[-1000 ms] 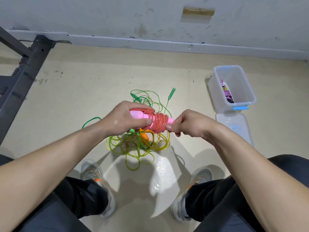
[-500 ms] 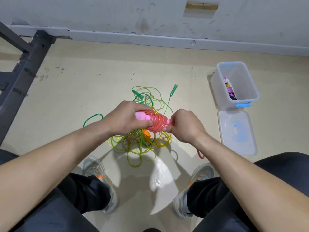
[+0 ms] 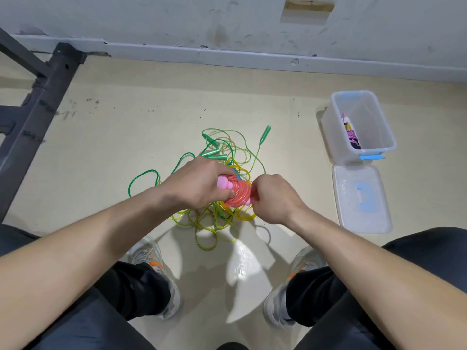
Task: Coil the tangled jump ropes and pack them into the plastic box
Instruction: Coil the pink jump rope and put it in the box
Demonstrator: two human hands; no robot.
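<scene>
The left hand [image 3: 199,185] curls its fingers round the rope [image 3: 239,196], a tight glossy pink coil; the right hand [image 3: 274,198] pinches its end. Below the fingers sprawls a thin translucent tangle [image 3: 209,223].

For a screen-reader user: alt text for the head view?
The left hand and right hand hold a coiled pink rope above a green-and-yellow tangle on the floor. An open box stands at right, its lid beside it.

Box contents [image 3: 351,136] indistinct; frame [image 3: 38,102] cropped.
</scene>
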